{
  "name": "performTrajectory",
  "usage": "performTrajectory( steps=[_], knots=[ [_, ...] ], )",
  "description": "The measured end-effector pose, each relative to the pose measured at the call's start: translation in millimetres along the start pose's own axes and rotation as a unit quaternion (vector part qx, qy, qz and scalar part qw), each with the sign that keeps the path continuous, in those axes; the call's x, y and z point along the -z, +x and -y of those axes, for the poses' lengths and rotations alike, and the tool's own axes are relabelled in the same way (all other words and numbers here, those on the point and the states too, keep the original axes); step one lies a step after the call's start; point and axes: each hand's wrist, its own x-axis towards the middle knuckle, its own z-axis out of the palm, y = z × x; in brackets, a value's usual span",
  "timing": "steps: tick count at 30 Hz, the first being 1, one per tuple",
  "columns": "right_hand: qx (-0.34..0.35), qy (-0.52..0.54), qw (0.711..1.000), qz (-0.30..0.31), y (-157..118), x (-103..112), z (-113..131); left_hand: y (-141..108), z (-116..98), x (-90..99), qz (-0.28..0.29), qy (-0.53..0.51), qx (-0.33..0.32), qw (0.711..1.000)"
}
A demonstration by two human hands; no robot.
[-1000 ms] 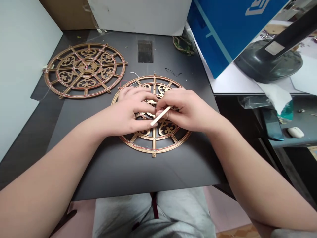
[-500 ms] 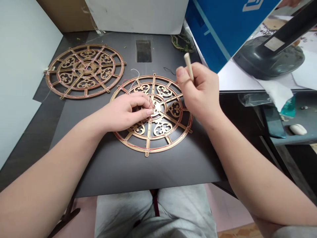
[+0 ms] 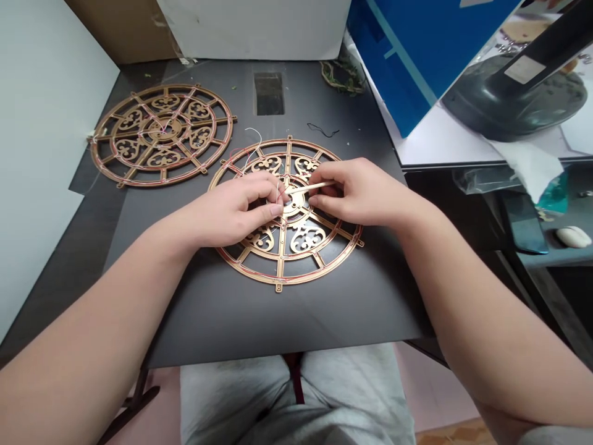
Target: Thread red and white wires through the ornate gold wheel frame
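Note:
A round gold openwork frame (image 3: 280, 253) with spokes and scroll ornaments lies flat on the dark table (image 3: 324, 321). Red and white wires (image 3: 251, 148) run along its rings and spokes. My left hand (image 3: 245, 207) rests over its left half, thumb and fingertips closed on thin wires near the hub. From the right, my right hand (image 3: 352, 191) pinches a thin pale stick (image 3: 317, 185), whose tip points to the hub beside my left fingertips. What the stick's tip touches is too small to tell.
A second wired gold frame (image 3: 162, 179) lies at the back left. Behind stand a white box (image 3: 259, 31) and a blue box (image 3: 417, 55). A short black wire (image 3: 323, 130) lies behind the near frame. Farther right are a dark round base (image 3: 514, 105) and a white mouse (image 3: 573, 237).
My right hand has come down and left from above the frame's right edge, and the stick has swung from upright to nearly level at the hub. My left hand has stayed in place.

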Motion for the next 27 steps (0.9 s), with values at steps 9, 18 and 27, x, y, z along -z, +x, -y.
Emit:
performTrajectory(
  steps=[9,18,27],
  knots=[
    [0.076,0.068,0.994,-0.038,-10.1,8.7,17.7,0.2,-0.9,-0.2,0.002,-0.008,0.000,1.000],
    [0.192,-0.006,0.979,0.072,-3.3,-2.8,22.4,-0.1,-2.8,-0.1,0.004,-0.003,0.017,1.000],
    [0.194,0.018,0.976,0.096,-3.7,-3.0,19.6,-0.8,-2.6,-0.3,0.000,-0.007,0.012,1.000]
  ],
)
